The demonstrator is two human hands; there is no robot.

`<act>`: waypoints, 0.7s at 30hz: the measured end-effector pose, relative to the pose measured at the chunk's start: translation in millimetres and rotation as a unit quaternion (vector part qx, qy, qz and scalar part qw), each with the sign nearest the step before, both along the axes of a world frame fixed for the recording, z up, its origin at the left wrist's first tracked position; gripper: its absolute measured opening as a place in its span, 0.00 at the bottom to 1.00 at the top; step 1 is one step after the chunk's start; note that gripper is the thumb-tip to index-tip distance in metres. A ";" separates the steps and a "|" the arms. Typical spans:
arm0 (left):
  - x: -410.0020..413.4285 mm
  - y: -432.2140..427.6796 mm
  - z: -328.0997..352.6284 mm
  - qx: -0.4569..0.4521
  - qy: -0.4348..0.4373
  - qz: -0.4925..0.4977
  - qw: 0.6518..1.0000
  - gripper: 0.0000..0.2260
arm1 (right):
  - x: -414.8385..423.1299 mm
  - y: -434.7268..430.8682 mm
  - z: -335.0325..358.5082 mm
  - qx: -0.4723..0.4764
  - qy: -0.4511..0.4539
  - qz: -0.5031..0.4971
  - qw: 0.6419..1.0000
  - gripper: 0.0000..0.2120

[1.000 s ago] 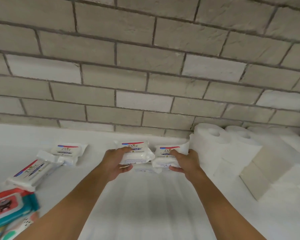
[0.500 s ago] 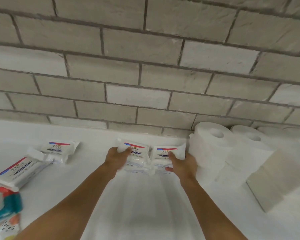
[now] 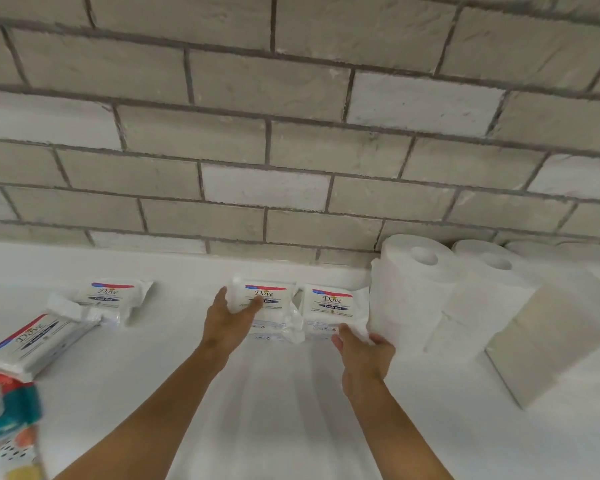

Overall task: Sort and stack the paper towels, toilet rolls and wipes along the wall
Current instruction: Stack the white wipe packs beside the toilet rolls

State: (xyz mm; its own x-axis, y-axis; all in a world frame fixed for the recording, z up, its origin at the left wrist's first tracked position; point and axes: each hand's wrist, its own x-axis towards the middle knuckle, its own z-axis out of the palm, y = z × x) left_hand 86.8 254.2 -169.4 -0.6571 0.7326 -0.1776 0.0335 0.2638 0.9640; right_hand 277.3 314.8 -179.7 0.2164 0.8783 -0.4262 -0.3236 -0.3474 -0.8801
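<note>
Grey brick wall rises behind a white surface, and the goods sit in a row at its foot.

The left hand lies on the left Dove pack. Its thumb is laid across the label and its fingers run straight along the pack's left edge, pressing rather than clutching. This pack sits on top of at least one more of the same kind.

The right hand pinches the near right corner of the right Dove pack between thumb and curled fingers. The two packs touch side by side, close to the wall. Each shows a red-and-blue stripe, the word "Dove" and a dark band reading "Fresh Red".

Just right of them, toilet rolls stand upright against the wall, touching the right pack. Beyond the rolls lies a block of folded paper.

Well to the left, a third Dove pack lies flat, also marked "Fresh Red". A fourth Dove pack lies nearer, turned at an angle. Colourful wipes packs fill the lower left corner, too blurred to read.
</note>
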 end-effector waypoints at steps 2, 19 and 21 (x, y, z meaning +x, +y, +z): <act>2.5 -2.3 -2.8 0.010 0.001 -0.021 1.000 0.13 | 1.9 0.3 -0.1 -0.007 0.068 -0.007 0.998 0.24; 3.7 -8.7 1.6 -0.008 0.023 -0.057 0.998 0.18 | 7.6 -4.8 11.9 0.026 0.071 0.034 0.997 0.14; 0.6 -14.1 4.0 -0.014 0.007 -0.046 0.999 0.24 | 10.6 -9.9 14.5 0.039 0.055 0.037 0.997 0.14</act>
